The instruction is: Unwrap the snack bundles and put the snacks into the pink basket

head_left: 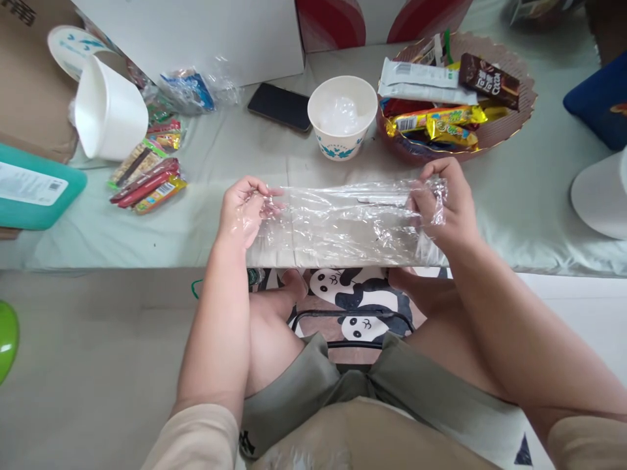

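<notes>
A clear plastic bag (343, 225) is stretched flat between my two hands at the near edge of the cloth-covered table (220, 163). My left hand (243, 210) pinches its left end, fingers curled closed. My right hand (445, 205) grips the crumpled right end. Just behind the bag stands a white paper bowl (342, 117) lined with clear plastic. A brown wicker tray (509, 111) of wrapped snack bars sits to the bowl's right.
A black phone (280, 106) lies behind the bowl. At the left are a tipped white bowl (110, 111), several loose snack bars (147, 179), a crumpled clear bag (191, 91) and a teal box (34, 189). A white box (196, 32) stands at the back.
</notes>
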`<action>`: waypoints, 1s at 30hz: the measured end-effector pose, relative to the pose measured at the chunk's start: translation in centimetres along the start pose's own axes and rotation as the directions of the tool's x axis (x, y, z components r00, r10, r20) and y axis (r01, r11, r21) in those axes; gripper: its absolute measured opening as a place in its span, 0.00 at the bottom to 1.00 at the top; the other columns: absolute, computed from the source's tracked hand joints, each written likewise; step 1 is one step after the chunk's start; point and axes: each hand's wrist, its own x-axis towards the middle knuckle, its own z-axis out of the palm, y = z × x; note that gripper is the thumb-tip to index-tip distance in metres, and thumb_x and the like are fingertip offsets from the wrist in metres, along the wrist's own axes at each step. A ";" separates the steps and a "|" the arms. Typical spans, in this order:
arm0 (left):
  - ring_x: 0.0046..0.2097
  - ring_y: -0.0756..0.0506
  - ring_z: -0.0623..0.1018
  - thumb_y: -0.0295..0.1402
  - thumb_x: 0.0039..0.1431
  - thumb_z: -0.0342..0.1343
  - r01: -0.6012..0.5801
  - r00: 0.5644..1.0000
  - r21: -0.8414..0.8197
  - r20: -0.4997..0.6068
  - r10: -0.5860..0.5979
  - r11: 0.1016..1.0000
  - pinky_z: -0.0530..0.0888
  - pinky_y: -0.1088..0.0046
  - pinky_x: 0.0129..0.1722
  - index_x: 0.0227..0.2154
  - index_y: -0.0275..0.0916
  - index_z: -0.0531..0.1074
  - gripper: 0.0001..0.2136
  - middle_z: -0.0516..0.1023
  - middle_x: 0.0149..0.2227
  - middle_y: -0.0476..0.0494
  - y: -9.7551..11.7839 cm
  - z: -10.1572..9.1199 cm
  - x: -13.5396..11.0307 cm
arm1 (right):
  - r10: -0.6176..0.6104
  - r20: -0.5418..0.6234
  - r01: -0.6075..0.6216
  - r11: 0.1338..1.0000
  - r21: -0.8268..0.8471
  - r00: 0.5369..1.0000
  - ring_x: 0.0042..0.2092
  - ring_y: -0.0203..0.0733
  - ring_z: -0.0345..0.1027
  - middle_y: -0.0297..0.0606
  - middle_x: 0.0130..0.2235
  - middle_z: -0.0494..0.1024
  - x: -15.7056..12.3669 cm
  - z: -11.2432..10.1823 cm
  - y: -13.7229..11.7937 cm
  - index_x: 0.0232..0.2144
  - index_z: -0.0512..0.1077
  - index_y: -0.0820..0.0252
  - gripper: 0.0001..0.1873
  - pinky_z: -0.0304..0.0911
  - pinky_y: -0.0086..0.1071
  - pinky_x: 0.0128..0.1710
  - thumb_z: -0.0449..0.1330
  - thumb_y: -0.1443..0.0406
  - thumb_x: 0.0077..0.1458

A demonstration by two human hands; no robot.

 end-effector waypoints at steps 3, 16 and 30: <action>0.21 0.52 0.77 0.23 0.54 0.60 0.025 0.999 0.027 0.043 -0.026 0.999 0.71 0.82 0.20 0.25 0.41 0.69 0.08 0.79 0.24 0.50 0.1 0.2 -0.1 | 0.006 -0.049 0.003 0.985 0.173 0.999 0.17 0.34 0.55 0.24 0.19 0.66 0.3 0.2 -0.3 0.37 0.63 0.50 0.13 0.49 0.31 0.17 0.64 0.62 0.54; 0.31 0.49 0.81 0.29 0.54 0.56 0.008 1.000 -0.132 0.031 -0.004 0.991 0.78 0.74 0.31 0.24 0.37 0.78 0.07 0.82 0.33 0.42 0.6 -0.1 0.0 | 0.250 -0.055 -0.208 0.891 0.404 0.967 0.24 0.33 0.68 0.33 0.29 0.74 1.2 0.2 -0.7 0.25 0.73 0.58 0.06 0.60 0.31 0.25 0.61 0.69 0.37; 0.40 0.45 0.84 0.20 0.35 0.66 0.082 0.975 0.044 0.202 -0.089 0.996 0.74 0.79 0.23 0.49 0.47 0.78 0.32 0.72 0.64 0.42 0.0 -0.3 -0.4 | 0.223 -0.036 -0.203 0.935 0.291 0.974 0.26 0.35 0.67 0.36 0.33 0.73 1.2 0.0 -1.0 0.29 0.72 0.57 0.12 0.61 0.35 0.26 0.66 0.58 0.42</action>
